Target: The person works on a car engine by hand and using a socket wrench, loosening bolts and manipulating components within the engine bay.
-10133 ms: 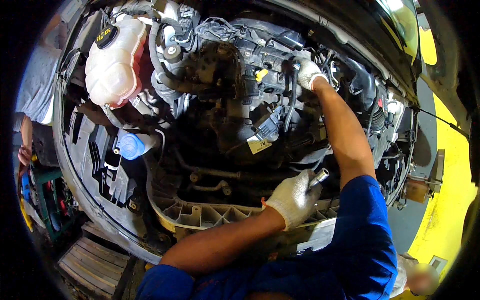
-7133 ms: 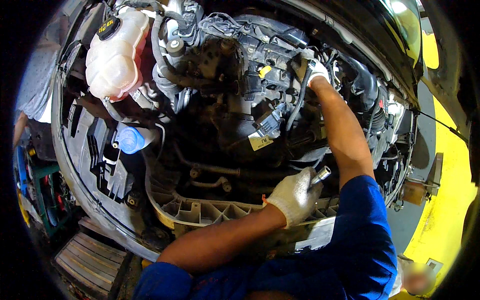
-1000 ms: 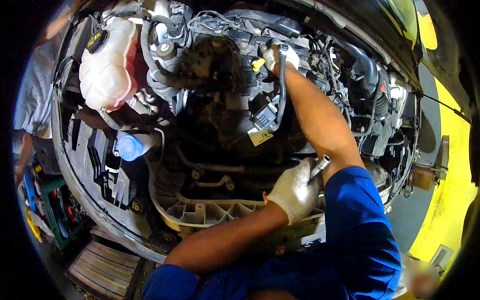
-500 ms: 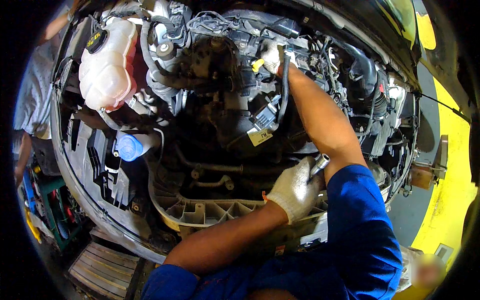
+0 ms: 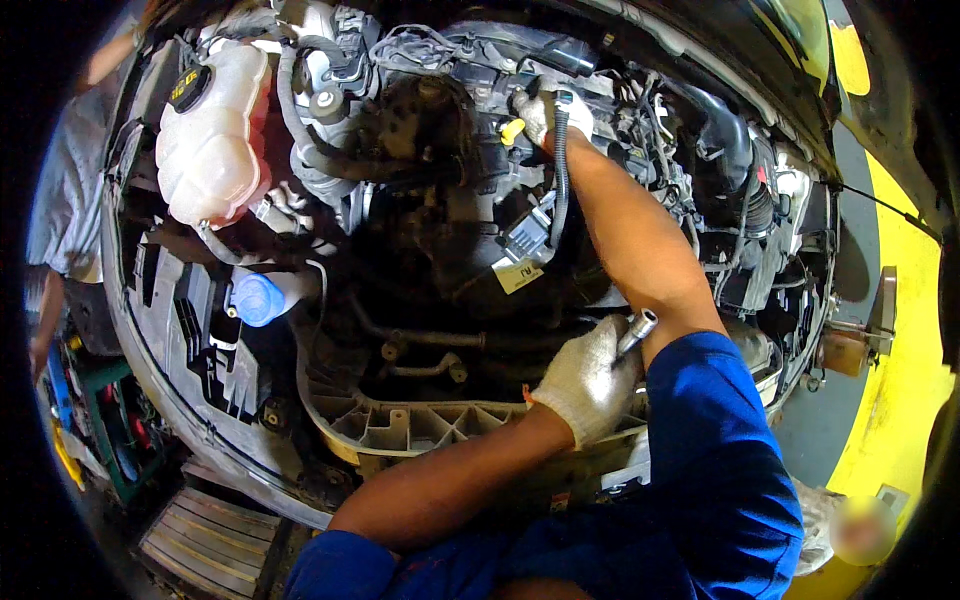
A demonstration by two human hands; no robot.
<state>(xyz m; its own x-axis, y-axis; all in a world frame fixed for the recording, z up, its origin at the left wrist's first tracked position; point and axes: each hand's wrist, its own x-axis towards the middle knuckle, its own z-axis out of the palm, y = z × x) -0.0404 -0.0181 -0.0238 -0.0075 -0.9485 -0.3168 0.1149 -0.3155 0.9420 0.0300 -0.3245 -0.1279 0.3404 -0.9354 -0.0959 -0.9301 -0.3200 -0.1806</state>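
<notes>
Coolant tank far left, cap below it (engine to their right)

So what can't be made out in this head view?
- Right hand: fingertips buried among hoses; what they touch is hidden.
- Metal tool in the left hand: only its end shows; the glove and right arm cover the rest.
- Lower right corner: a blurred patch.
- Person at the left: cut off by the rim.

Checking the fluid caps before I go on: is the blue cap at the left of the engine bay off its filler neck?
No: the blue cap sits closed on its neck, below the white coolant tank.
</notes>
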